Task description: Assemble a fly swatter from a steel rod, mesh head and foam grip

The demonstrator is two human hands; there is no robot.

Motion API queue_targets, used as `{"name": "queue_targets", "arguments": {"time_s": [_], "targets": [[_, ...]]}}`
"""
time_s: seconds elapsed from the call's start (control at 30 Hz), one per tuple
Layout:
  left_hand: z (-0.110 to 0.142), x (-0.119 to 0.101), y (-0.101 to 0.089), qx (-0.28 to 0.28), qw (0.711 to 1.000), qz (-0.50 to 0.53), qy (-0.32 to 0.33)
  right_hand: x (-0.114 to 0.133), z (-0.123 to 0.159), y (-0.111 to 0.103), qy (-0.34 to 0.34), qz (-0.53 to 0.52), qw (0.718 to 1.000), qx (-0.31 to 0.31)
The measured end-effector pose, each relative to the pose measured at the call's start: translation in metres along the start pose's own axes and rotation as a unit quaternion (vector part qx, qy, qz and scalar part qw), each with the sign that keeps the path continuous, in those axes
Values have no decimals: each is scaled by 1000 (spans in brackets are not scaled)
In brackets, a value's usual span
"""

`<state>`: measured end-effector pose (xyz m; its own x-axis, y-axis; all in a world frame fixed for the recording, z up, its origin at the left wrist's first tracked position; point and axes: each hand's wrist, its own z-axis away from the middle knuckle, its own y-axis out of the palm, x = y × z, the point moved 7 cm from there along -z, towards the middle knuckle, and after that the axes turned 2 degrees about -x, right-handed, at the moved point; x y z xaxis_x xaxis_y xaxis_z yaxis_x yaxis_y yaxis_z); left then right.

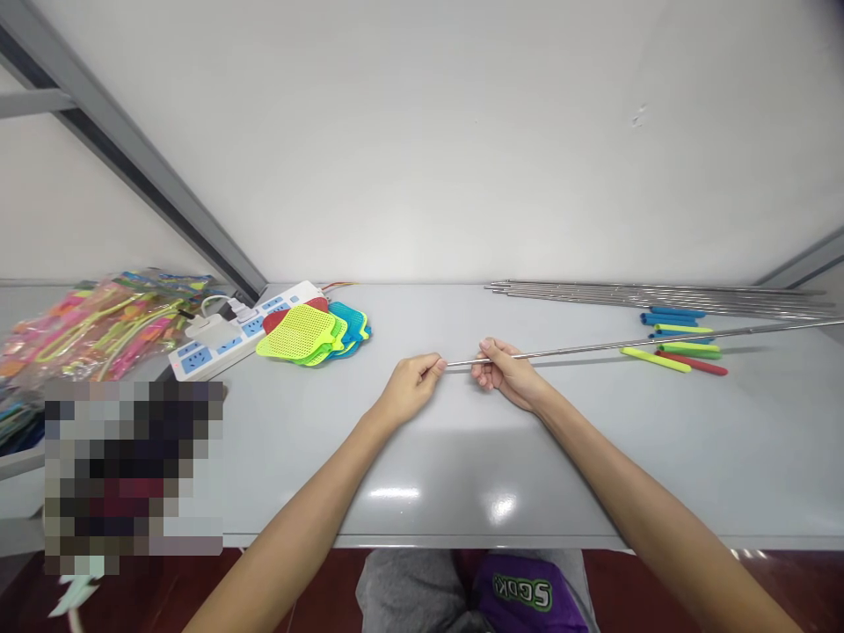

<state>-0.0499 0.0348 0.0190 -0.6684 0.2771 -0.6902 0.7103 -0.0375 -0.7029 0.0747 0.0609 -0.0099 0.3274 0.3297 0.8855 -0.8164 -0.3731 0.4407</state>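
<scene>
While the left hand [410, 387] pinches one end of the steel rod [560, 352], the right, nearer the coloured tubes [656, 360], holds it loosely between thumb and curled fingers. Left of those tubes, both hands line its long axis rightward across them; its tip is hidden, its far end cut off.

Left forearm [300, 514]: bare, rising from the bottom edge and slanting inward to the right.
Left wrist [382, 418]: nearly straight.
Left hand [410, 389]: back upward, thumb and index finger pinched together, pointing right.
Right forearm [633, 479]: bare, slanting inward to the left.
Right hand [509, 378]: thumb uppermost, the other fingers loosely curled beneath.
Spacing: the two hands near each other, apart.
</scene>
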Motion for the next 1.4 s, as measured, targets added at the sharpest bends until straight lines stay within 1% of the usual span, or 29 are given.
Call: {"name": "queue_targets", "arguments": {"time_s": [0.17,0.3,0.77,0.87,1.07,1.23,1.4], "targets": [[0,0,2,10,1000,9,-3,0,1,2,0,4,1000,10],[-1,0,2,6,1000,19,-3,0,-1,0,-3,1,1000,-4],[-4,0,-6,-52,998,43,-22,2,-2,-4,-12,-15,999,-48],[-4,0,-7,-51,998,41,-18,2,-2,-2,-14,-18,999,-38],[-2,-7,-10,-53,998,20,14,1,-1,6,-3,-7,1000,12],[1,-10,-10,-45,999,6,10,-1,-2,6,12,-9,1000,25],[3,-14,-10,-49,999,10,11,0,0,10,-9,22,999,46]]}}
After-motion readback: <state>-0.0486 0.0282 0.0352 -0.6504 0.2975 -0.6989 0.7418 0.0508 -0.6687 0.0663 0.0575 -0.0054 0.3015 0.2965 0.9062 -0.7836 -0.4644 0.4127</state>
